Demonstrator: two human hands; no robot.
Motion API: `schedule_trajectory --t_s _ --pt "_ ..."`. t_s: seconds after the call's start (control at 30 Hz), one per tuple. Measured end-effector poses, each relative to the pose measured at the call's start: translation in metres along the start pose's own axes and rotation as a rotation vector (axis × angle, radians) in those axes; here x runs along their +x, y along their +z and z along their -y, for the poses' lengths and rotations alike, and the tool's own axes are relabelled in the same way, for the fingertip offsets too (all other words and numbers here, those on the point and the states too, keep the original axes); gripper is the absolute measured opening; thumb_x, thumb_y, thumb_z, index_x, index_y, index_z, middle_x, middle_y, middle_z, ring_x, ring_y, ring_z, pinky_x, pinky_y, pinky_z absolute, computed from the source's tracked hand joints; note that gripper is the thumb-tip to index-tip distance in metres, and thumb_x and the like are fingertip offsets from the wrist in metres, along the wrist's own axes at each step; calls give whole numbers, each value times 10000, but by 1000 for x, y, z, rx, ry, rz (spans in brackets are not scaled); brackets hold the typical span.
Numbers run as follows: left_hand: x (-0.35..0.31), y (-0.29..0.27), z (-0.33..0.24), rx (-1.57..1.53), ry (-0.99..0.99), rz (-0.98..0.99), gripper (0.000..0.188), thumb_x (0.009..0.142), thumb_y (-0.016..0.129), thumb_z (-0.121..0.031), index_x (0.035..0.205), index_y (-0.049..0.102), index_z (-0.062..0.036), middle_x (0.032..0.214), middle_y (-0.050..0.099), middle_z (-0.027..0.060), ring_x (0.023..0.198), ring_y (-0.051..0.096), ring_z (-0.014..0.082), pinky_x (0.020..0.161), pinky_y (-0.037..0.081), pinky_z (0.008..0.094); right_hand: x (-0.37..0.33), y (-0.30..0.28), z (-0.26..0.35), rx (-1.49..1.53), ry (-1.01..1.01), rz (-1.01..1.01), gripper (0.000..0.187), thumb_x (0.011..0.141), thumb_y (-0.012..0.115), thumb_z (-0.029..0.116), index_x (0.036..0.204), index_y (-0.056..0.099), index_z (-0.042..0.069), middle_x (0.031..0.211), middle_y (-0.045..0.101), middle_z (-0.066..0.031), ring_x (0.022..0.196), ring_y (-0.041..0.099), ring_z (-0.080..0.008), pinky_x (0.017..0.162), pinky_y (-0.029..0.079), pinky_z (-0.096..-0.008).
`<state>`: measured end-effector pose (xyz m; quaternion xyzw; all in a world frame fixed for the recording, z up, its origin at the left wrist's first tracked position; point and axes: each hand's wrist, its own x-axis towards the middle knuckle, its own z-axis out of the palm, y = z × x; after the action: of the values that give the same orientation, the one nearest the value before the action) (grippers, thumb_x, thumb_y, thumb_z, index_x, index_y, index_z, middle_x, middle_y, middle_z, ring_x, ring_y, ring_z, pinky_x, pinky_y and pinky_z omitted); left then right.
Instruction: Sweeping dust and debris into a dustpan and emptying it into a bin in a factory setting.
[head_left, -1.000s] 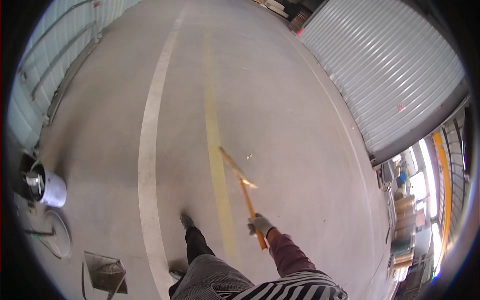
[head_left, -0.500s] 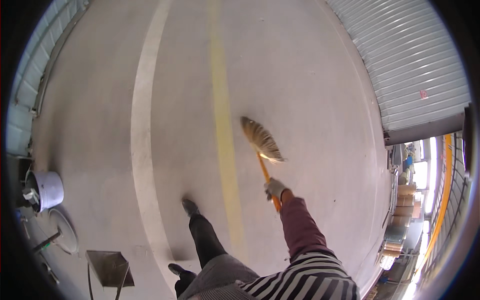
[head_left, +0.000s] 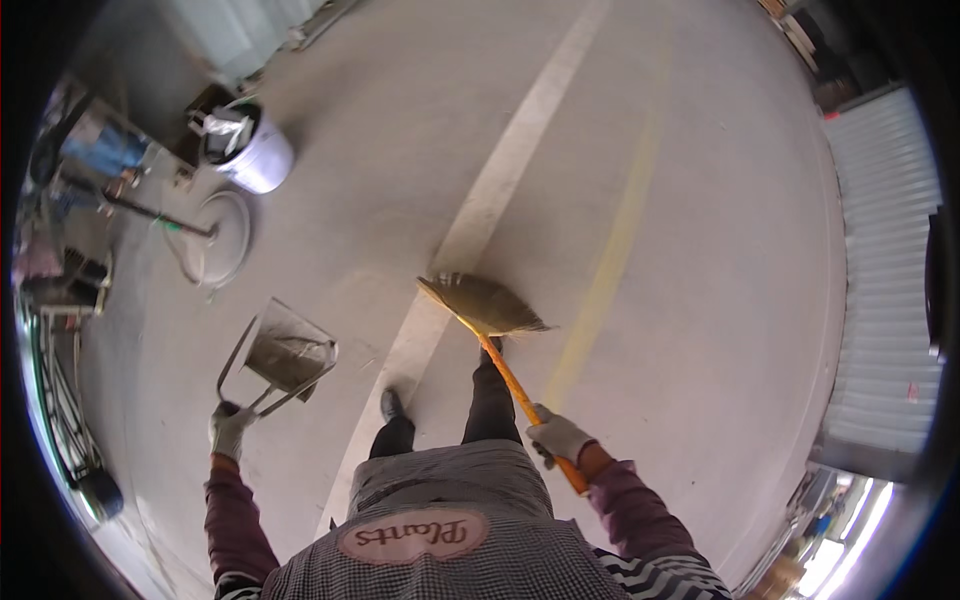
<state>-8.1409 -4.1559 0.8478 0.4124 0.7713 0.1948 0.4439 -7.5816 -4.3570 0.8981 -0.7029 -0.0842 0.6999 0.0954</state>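
Note:
My right hand [head_left: 558, 438], in a pale glove, is wrapped round the orange handle of a broom [head_left: 492, 303]. Its fan of bristles hangs over the white floor stripe, just in front of my feet. On the other side, my gloved left hand [head_left: 230, 428] is closed on the handle frame of a metal dustpan [head_left: 290, 355]. The pan's tray looks dull and dusty, tilted and a little ahead of that hand. Whether the pan touches the floor I cannot tell.
A white bucket [head_left: 262, 160] with rubbish inside stands ahead on the left. Beside it is a round base [head_left: 218, 240] carrying a pole. White [head_left: 500, 175] and yellow [head_left: 622, 235] stripes cross the concrete floor. A corrugated metal wall [head_left: 885, 280] runs along the right.
My view has turned left, bringing the bucket and round base closer to the middle. My left hand has come into sight with the dustpan. The broom head now lies over the white stripe.

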Motion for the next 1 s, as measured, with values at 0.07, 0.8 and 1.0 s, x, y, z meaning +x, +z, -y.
schedule_trajectory --t_s 0.07,0.8,1.0 --pt "14 -14 39 -104 -16 7 186 649 770 -80 703 592 -65 652 598 17 580 523 110 539 435 272 -10 13 13 -63 -23 14 471 860 525 164 1310 396 111 635 502 -37 483 515 -151 402 472 -342" --pt "137 -28 221 580 -11 180 560 560 797 -352 1036 690 -76 922 709 111 891 673 249 774 519 347 47 324 -2 -93 22 -189 216 846 501 131 1040 438 59 606 502 -49 415 494 -155 366 451 -316" --pt "147 -37 251 553 92 260 662 614 731 -566 1052 684 -72 1008 687 180 977 643 345 884 477 394 101 360 -9 16 -62 -254 330 827 505 109 1144 416 93 652 510 -58 485 525 -155 381 482 -340"
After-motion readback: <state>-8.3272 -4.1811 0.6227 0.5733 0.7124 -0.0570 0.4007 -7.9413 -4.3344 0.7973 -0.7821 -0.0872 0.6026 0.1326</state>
